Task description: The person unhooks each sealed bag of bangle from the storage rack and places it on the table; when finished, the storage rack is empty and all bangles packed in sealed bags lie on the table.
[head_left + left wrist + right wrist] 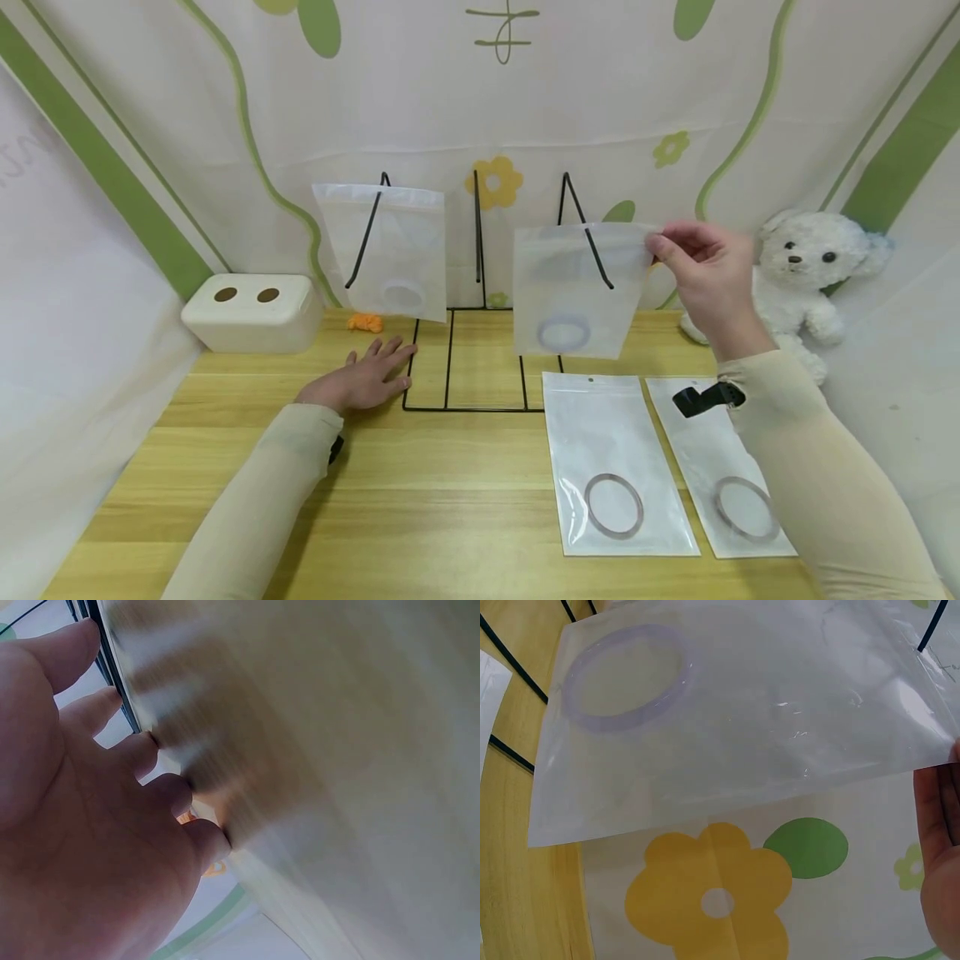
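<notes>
A black wire rack [495, 410] with three hooks stands on the table. My right hand [708, 275] pinches the upper right corner of a translucent zip bag [551, 275], through whose top the right hook [600, 260] passes. Inside that bag is a pale purple bangle-like ring [688, 667]. Another bag [408, 237] with a pale ring hangs on the left hook. My left hand [363, 379] lies palm down on the table, fingers spread, fingertips at the left edge of the rack's base. In the left wrist view, the rack's wire shows near the thumb.
Two flat white bags, one [603, 433] beside another [701, 450], lie at the front right, each with a reddish ring inside. A white box [251, 312] and an orange item [365, 322] stand left; a white plush bear [798, 275] sits right. A patterned cloth [405, 92] hangs behind.
</notes>
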The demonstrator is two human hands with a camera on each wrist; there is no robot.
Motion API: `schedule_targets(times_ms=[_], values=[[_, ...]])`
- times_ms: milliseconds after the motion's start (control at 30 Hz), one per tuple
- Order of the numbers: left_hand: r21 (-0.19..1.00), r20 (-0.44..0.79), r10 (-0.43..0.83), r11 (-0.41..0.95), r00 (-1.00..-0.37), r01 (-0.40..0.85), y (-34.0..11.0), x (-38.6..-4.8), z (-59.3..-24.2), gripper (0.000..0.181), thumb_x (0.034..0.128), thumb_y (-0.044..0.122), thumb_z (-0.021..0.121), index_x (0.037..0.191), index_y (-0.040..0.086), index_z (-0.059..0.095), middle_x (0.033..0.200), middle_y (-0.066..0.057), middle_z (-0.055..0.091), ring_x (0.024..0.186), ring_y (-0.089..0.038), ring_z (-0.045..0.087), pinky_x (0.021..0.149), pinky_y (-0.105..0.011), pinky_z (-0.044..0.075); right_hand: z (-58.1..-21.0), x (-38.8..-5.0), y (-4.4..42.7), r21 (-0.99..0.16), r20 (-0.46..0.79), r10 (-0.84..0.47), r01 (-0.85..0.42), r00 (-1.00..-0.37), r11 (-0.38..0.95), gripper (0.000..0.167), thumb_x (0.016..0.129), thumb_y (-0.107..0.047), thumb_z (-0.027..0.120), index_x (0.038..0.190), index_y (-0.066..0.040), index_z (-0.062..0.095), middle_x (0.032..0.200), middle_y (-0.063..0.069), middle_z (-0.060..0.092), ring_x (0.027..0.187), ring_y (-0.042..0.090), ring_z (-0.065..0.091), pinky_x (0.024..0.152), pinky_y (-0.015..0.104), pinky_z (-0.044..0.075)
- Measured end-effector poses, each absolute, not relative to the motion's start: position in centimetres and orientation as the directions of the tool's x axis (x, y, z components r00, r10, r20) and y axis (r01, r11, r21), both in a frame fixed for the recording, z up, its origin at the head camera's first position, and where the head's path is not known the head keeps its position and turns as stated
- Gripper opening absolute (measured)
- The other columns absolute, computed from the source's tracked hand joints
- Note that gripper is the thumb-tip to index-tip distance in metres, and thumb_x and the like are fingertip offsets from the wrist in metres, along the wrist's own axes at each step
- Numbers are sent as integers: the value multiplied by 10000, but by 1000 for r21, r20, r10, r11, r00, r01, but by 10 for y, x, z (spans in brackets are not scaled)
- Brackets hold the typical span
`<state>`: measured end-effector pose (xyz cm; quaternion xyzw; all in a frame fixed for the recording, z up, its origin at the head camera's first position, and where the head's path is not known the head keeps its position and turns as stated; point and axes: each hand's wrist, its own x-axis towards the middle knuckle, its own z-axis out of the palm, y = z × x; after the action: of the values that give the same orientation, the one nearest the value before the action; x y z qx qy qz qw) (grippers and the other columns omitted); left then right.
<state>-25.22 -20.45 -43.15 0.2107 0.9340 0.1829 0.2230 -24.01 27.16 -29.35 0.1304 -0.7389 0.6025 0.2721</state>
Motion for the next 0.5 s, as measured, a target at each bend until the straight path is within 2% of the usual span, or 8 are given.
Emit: schedule_targets(times_ms=[233,500], values=[[436,-337,476,844,-812,313,-205,-253,-432,676,1171,388,443,1752,168,176,1823,-206,24,1661,-528,-35,1258,-816,-17,-298,-230,270,-818,564,156,-524,-811,237,145,953,-51,825,997,80,781,848,-53,802,752,83,729,715,145,579],[485,-320,501,816,-804,315,-207,-251,-431,706,1155,437,466,1750,176,191,1819,-221,12,1649,-551,-59,1238,-833,-49,-300,-220,268,-796,604,187,-573,-775,193,141,926,24,825,970,142,762,814,-27,800,704,94,717,629,153,542]])
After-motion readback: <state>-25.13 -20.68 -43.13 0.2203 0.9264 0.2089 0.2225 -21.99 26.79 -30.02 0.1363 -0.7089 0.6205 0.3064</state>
